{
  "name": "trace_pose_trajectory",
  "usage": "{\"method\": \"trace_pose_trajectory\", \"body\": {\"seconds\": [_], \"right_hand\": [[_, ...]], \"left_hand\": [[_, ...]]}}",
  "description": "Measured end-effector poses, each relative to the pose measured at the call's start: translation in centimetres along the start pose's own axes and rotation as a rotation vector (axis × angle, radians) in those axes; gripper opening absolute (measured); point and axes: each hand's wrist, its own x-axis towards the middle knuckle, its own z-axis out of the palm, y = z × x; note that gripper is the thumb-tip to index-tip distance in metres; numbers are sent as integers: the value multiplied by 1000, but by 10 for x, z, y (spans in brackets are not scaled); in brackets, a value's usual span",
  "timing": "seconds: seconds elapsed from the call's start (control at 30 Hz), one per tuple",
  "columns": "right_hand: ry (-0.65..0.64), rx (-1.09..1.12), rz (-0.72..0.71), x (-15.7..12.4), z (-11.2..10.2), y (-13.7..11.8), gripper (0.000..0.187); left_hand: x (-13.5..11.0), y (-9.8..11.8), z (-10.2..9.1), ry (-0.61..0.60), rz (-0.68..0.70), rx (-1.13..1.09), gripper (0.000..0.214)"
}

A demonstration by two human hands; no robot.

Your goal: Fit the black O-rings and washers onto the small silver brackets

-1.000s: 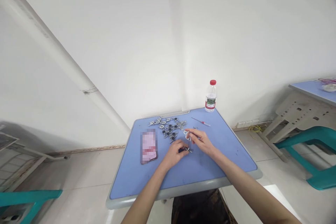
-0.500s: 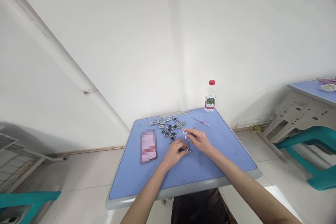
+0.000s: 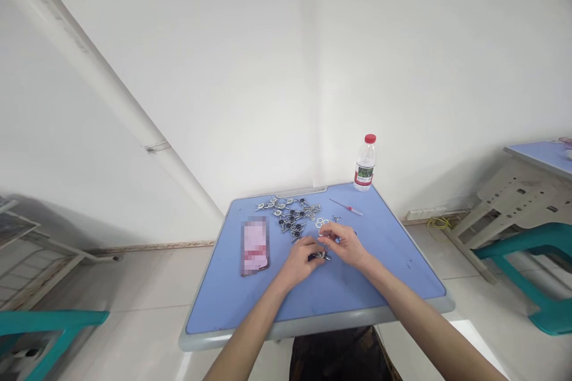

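Observation:
My left hand rests on the blue table, its fingers closed around a small metal fitting whose shiny end sticks out on the right. Just above and to the right, my right hand has thumb and index finger pinched close over that fitting. Whatever lies between those fingertips is too small to make out. Beyond the right fingertips are pale ring-shaped pieces. Similar metal fittings with black round parts are heaped left of these rings, with silver fittings behind.
A phone with a blurred screen lies left of my hands. A screwdriver with a red and clear handle lies towards the back right, near tiny screws. A red-capped water bottle stands at the back right corner. A wall rises behind.
My right hand has come down nearer the left hand, and the thin upright metal piece below its fingers no longer shows. The left hand keeps its hold. The view has shifted slightly.

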Motion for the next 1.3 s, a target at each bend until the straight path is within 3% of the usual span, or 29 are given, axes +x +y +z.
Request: {"method": "trace_pose_trajectory", "body": {"seconds": [0.17, 0.4, 0.6, 0.8, 0.93, 1.07, 1.3], "right_hand": [[16, -105, -54, -1, 1, 1, 13], [-110, -88, -128, 1, -11, -8, 30], [23, -93, -107, 2, -6, -7, 14], [60, -147, -96, 0, 1, -1, 11], [-33, -166, -163, -1, -7, -3, 24], [-112, -87, -134, 2, -15, -7, 33], [28, -163, -108, 2, -9, -2, 19]], "left_hand": [[0, 1, 1, 11, -9, 14, 14], [-2, -2, 2, 14, -11, 2, 16], [-2, -3, 3, 22, -2, 28, 13], [-2, -1, 2, 16, -6, 47, 12], [-2, 0, 2, 22, -11, 34, 14], [-2, 0, 2, 21, -14, 31, 15], [-2, -1, 3, 23, -16, 65, 14]]}}
